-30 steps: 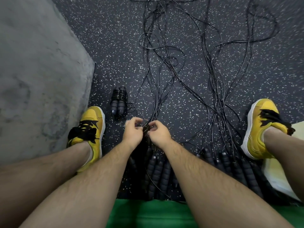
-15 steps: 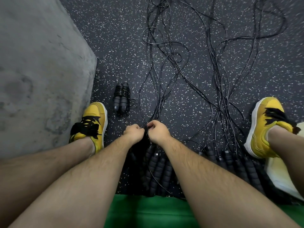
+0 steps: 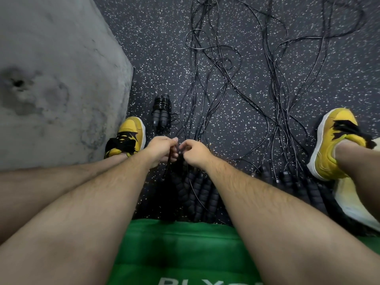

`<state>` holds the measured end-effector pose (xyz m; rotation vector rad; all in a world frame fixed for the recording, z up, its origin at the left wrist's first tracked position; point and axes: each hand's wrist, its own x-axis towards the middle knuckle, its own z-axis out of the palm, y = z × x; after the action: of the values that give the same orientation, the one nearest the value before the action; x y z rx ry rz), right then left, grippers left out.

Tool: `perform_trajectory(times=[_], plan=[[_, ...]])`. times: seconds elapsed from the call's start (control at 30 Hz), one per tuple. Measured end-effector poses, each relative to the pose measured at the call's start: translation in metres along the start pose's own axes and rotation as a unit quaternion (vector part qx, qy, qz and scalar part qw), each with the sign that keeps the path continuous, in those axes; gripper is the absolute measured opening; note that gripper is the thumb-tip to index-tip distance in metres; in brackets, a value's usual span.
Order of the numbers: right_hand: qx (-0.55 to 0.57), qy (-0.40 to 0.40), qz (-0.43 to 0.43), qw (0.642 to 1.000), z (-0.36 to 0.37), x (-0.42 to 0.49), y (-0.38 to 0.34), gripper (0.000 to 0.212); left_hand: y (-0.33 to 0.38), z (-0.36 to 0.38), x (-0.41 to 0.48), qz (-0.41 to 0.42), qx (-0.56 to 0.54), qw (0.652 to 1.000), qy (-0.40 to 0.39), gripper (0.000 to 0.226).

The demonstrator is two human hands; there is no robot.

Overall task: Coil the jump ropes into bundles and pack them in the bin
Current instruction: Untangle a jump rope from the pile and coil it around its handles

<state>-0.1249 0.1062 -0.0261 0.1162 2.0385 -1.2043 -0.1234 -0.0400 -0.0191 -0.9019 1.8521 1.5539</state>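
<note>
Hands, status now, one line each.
Left hand: fingers curled, pinching the black rope cord.
Right hand: fingers curled, pinching black rope cord too; same strand or not, cannot tell.

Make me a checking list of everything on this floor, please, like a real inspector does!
Surface: dark speckled floor, with ropes spread across it.
Job's things: loose jump ropes lie tangled, their foam handles side by side near the person; one coiled bundle lies beside the left shoe; no bin seen.
Clutter: pale object under the right leg, cannot tell what it is.
Grippers: left hand and right hand pinch cords of the loose jump ropes between them.
Cables: nothing seen apart from the rope cords.
Surroundings: grey concrete slab at left; green cloth at bottom.
</note>
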Motion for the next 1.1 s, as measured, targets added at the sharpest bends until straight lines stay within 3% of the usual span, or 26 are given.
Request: perform_trajectory(times=[0.2, 0.33, 0.43, 0.53, 0.63, 0.73, 0.83, 1.0, 1.1], plan=[[0.153, -0.012, 0.06, 0.986, -0.014, -0.017, -0.042, 0.023, 0.028, -0.003, -0.044, 0.007, -0.011, 0.997, -0.077, 0.021], [0.29, 0.001, 0.06, 0.955, -0.026, -0.035, -0.056, 0.024, 0.04, -0.006, -0.072, 0.015, -0.018, 0.986, -0.162, 0.016], [0.257, 0.012, 0.011, 0.966, -0.036, -0.048, -0.067, 0.029, 0.045, -0.003, -0.09, 0.01, -0.014, 0.979, -0.202, 0.007], [0.24, 0.05, -0.015, 0.969, -0.05, -0.061, -0.076, 0.022, 0.048, 0.0, -0.101, -0.001, -0.06, 0.977, -0.202, 0.019], [0.247, 0.071, -0.029, 0.966, -0.065, -0.077, -0.08, 0.025, 0.055, 0.006, -0.107, 0.017, -0.115, 0.977, -0.178, 0.039], [0.226, 0.07, -0.019, 0.971, -0.082, -0.095, -0.085, 0.024, 0.071, 0.019, -0.11, 0.057, -0.151, 0.979, -0.122, 0.044], [0.168, 0.014, -0.031, 0.985, -0.097, -0.125, -0.09, 0.023, 0.102, 0.036, -0.123, 0.099, -0.175, 0.974, -0.102, 0.053], [0.067, -0.088, -0.045, 0.993, -0.114, -0.165, -0.095, 0.027, 0.14, 0.064, -0.148, 0.126, -0.151, 0.979, -0.046, 0.026], [0.078, -0.037, -0.035, 0.996, -0.129, -0.178, -0.104, 0.033, 0.15, 0.066, -0.168, 0.143, -0.12, 0.981, -0.047, 0.021]])
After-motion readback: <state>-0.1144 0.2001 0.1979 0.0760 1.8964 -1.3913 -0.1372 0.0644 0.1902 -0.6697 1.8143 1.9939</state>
